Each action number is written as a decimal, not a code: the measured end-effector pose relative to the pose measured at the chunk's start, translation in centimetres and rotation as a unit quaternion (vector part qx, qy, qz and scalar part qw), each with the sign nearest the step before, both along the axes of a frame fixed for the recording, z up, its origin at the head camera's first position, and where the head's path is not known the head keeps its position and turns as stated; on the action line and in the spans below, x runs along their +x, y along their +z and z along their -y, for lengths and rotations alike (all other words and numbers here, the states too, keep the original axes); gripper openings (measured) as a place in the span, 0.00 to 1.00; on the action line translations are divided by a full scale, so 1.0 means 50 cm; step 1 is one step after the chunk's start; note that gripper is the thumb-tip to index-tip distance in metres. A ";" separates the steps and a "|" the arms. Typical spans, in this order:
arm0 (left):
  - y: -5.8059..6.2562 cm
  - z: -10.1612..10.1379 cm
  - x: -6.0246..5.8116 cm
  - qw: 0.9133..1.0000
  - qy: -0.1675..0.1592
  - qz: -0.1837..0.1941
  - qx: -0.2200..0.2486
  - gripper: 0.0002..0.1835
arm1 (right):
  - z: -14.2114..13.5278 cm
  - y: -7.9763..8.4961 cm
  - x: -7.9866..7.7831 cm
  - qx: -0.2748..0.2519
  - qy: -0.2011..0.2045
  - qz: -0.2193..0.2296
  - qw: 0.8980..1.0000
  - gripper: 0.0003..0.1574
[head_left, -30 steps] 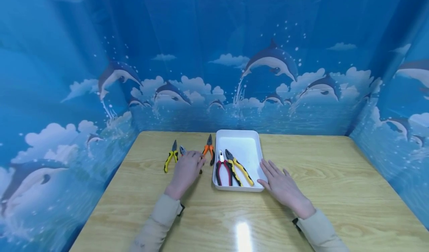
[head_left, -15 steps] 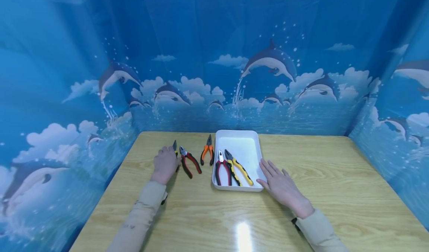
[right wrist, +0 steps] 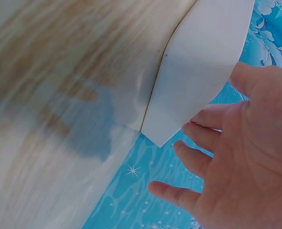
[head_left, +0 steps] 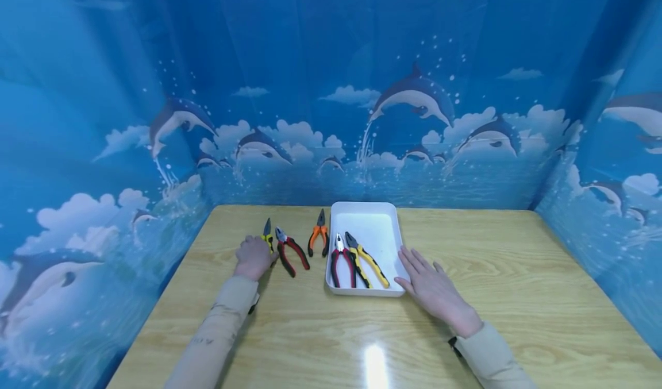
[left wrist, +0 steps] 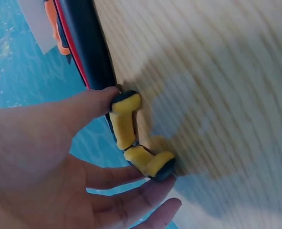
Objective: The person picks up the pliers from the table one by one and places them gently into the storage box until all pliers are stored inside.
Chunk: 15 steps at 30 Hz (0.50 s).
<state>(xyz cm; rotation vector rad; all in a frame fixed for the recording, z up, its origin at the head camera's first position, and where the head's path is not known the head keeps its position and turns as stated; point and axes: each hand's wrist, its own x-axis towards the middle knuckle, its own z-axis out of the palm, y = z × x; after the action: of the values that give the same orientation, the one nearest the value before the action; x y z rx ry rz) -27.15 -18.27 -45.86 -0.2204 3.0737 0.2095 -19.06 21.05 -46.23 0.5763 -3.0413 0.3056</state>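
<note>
**Leftward from the red-and-black pliers [head_left: 299, 252], our left hand [head_left: 254, 258] has moved to the yellow pliers [left wrist: 125, 128]**

We hold the yellow pliers by their handles between thumb and fingers. Just right of our thumb lie the red-and-black pliers; beyond them, farther right, the orange pliers [head_left: 319, 231]. Past those sits the white tray [head_left: 380, 216], with red-handled pliers [head_left: 339, 252] and yellow-and-black pliers [head_left: 356, 249] side by side in it. Our right hand [head_left: 435, 291], fingers extended, touches the tray's right side. Farthest from both hands hangs the blue dolphin backdrop [head_left: 310, 99].
</note>
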 end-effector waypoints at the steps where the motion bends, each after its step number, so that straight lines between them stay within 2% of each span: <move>1: -0.003 0.001 -0.005 1.000 0.004 0.000 0.001 0.36 | 0.000 0.001 0.000 0.000 0.000 0.000 1.000 0.41; 6: -0.005 0.003 -0.020 1.000 0.021 -0.003 0.003 0.36 | -0.001 0.000 -0.001 -0.003 0.000 0.001 1.000 0.41; 15: -0.001 -0.001 -0.030 0.999 0.039 0.019 0.008 0.35 | -0.002 -0.003 -0.001 -0.008 0.002 -0.003 1.000 0.41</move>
<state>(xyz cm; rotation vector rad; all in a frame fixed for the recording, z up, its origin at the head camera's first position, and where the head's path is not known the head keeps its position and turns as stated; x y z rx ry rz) -28.67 -18.23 -45.92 -0.3391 3.0282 0.2319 -19.12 21.13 -46.38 0.5799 -3.0295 0.3272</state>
